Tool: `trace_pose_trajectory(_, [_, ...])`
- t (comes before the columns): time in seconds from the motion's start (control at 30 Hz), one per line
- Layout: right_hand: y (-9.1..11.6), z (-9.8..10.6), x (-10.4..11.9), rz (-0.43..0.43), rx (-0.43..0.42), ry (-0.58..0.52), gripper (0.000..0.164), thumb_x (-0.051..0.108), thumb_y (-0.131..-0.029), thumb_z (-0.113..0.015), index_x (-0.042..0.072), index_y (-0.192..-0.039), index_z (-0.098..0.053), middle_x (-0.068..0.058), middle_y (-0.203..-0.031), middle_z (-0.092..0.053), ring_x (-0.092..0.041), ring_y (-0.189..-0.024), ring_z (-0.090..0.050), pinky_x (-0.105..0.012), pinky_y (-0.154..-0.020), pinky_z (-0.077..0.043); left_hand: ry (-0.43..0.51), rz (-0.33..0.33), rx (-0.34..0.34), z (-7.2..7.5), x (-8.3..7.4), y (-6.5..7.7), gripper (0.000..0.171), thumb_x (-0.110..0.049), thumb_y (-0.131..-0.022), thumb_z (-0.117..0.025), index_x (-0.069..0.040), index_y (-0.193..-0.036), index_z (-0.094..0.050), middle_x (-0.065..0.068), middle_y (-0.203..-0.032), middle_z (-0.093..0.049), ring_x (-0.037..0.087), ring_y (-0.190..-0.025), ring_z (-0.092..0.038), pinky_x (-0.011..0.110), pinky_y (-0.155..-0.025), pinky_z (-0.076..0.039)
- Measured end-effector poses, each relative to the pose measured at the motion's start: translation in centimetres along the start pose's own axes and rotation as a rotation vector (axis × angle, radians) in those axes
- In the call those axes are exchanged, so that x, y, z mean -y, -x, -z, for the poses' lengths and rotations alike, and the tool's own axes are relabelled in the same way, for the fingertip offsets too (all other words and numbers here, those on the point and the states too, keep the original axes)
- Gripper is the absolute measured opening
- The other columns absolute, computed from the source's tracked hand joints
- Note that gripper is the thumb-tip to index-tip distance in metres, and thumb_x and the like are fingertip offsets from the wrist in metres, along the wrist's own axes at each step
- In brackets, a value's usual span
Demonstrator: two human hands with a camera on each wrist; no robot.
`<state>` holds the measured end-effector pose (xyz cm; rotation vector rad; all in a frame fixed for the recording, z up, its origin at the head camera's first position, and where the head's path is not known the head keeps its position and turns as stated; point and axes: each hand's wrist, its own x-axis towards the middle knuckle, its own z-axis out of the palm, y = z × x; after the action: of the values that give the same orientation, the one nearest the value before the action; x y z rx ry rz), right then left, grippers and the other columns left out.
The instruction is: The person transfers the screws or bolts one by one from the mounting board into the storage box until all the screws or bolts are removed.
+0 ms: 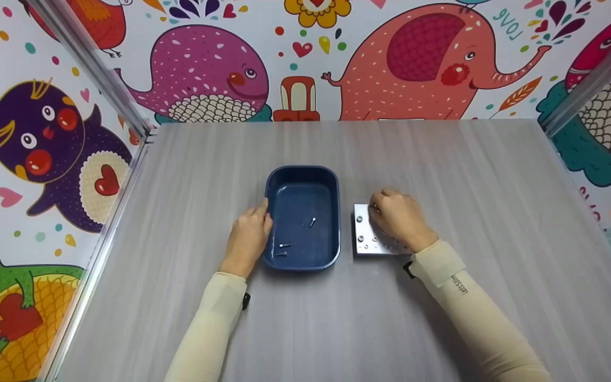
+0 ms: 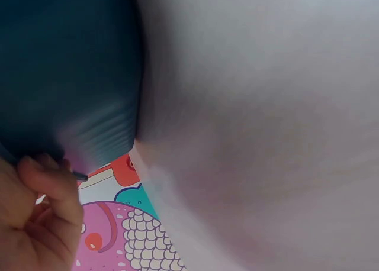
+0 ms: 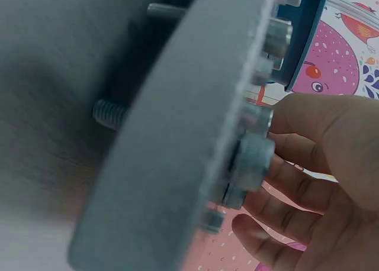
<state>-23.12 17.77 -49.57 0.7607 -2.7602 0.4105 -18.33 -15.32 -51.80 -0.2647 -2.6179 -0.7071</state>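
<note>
A blue plastic tray stands mid-table with several small screws on its floor. My left hand grips its left rim; in the left wrist view, curled fingers meet the rim of the tray. To the right of the tray is a silver metal plate with screws standing in its holes. My right hand is over the plate, its fingertips at a screw, which they seem to pinch. Threaded ends stick out below the plate.
The grey wood-grain table is bounded by walls printed with cartoon animals. Metal rails run along the left edge and back corners. A narrow strip of table separates the tray from the plate.
</note>
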Motion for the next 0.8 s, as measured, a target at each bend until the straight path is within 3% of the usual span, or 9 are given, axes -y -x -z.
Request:
trace_pose_trajectory(0.6, [-0.05, -0.33, 0.12, -0.033, 0.006, 0.048, 0.006, 0.004, -0.088, -0.069, -0.001, -0.087, -0.072, -0.014, -0.081, -0.067, -0.032, -0.073, -0.066, -0.049, -0.064, -0.053, -0.004, -0.030, -0.014, -0.05, -0.01, -0.03, 0.034, -0.002, -0.093, -0.065, 0.009, -0.125, -0.065, 0.024, -0.094, -0.069, 0.041, -0.082, -0.070, 0.047, -0.071, -0.057])
trace_pose_trajectory(0.8, [-0.30, 0.62, 0.32, -0.027, -0.026, 0.024, 0.005, 0.002, -0.085, -0.071, -0.001, -0.088, -0.072, -0.013, -0.083, -0.067, -0.032, -0.074, -0.065, -0.047, -0.066, -0.052, 0.003, -0.020, -0.014, -0.03, 0.02, 0.05, 0.034, -0.002, -0.093, -0.065, 0.008, -0.125, -0.065, 0.024, -0.094, -0.069, 0.042, -0.082, -0.069, 0.048, -0.071, -0.057])
